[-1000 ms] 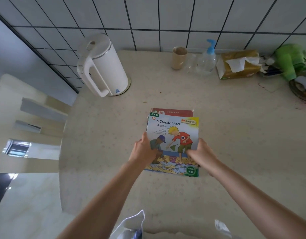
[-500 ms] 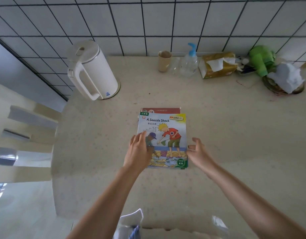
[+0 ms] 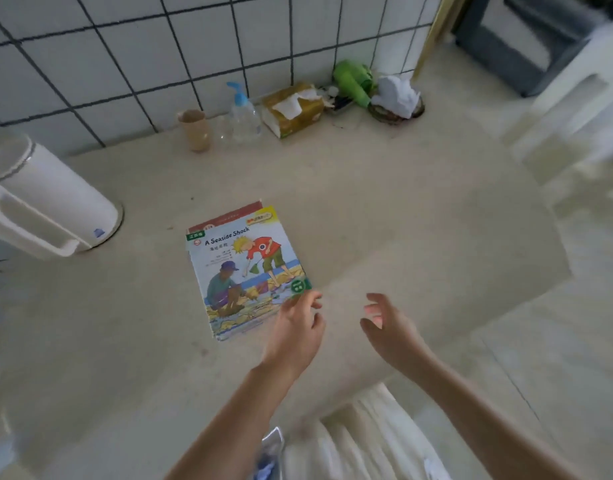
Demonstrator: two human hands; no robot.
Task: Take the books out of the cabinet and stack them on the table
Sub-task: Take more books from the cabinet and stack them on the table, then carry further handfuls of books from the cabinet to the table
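Observation:
A small stack of thin books lies flat on the beige table (image 3: 384, 216). The top book (image 3: 246, 268) has a colourful cover titled "A Seaside Shock"; a red-covered book (image 3: 229, 214) peeks out beneath its far edge. My left hand (image 3: 296, 329) hovers at the stack's near right corner with loose fingers, holding nothing. My right hand (image 3: 390, 325) is to the right of the books, off them, fingers relaxed and empty. No cabinet is identifiable in this view.
A white electric kettle (image 3: 38, 202) stands at the left. Along the tiled wall are a brown cup (image 3: 194, 129), a pump bottle (image 3: 242, 116), a tissue pack (image 3: 293, 110), a green object (image 3: 353, 81) and a white crumpled cloth (image 3: 397, 95). The table's right edge (image 3: 526, 188) is blurred.
Both hands have let go of the stack and drawn back to the right. The view has swung to the right, so the books and kettle now sit further left.

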